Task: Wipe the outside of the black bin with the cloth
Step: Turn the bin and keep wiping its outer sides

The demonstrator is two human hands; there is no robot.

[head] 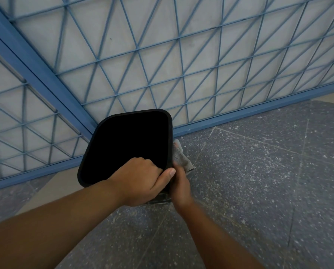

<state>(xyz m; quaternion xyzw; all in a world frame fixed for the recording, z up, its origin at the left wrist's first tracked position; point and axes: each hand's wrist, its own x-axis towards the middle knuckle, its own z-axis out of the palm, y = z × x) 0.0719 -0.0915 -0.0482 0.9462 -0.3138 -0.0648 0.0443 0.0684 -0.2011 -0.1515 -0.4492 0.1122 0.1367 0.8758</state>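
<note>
The black bin (127, 144) stands on the grey speckled floor (259, 181), close in front of a blue metal grille (162, 55), and its dark opening faces the camera. The left hand (141, 179) is closed on the near right corner of the rim, fingers inside and thumb over the edge. The right hand (180, 188) is just beside it, against the right outer wall, with its grip closed around a grey cloth (181, 157); the cloth touches this wall and sticks out beyond the fingers
</note>
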